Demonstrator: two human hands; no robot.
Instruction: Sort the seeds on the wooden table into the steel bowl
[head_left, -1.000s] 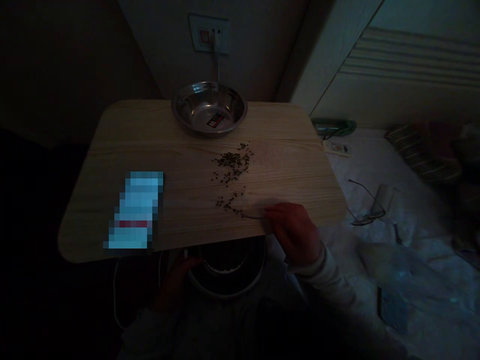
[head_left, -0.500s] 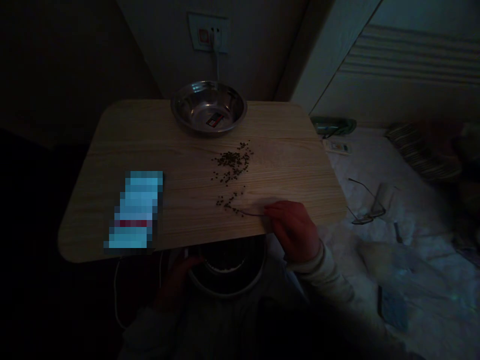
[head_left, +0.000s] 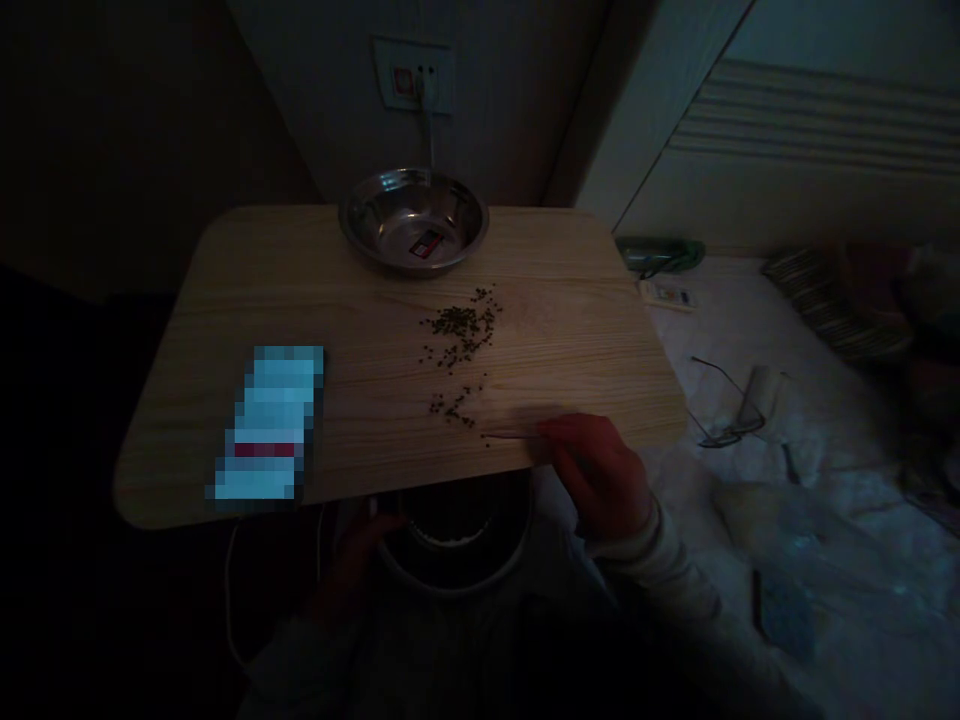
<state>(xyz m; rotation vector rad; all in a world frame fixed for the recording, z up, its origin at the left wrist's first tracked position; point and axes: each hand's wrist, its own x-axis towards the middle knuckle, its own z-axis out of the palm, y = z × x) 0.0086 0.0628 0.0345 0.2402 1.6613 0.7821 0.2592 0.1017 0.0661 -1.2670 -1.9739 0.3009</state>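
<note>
- At the table's [head_left: 592, 365] near edge, the right hand [head_left: 598, 478] pinches a thin stick [head_left: 514, 435], its gripped end hidden.
- Below, the dim left hand [head_left: 365, 543] meets a dark pot [head_left: 459, 590], half hidden; its grip I cannot tell.
- Small, dark green seeds [head_left: 459, 322] lie scattered on the table.
- Behind, a shiny metal bowl [head_left: 366, 232] contains a label [head_left: 427, 244].

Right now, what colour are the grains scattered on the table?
The grains look dark green in the dim light; the head view shows them best.

I observe low light. The wall [head_left: 495, 110] at upper centre carries a socket plate [head_left: 412, 62]; ribbed panelling [head_left: 810, 110] occupies the upper right. A wood-grain table [head_left: 585, 350] stands at frame centre.
</note>
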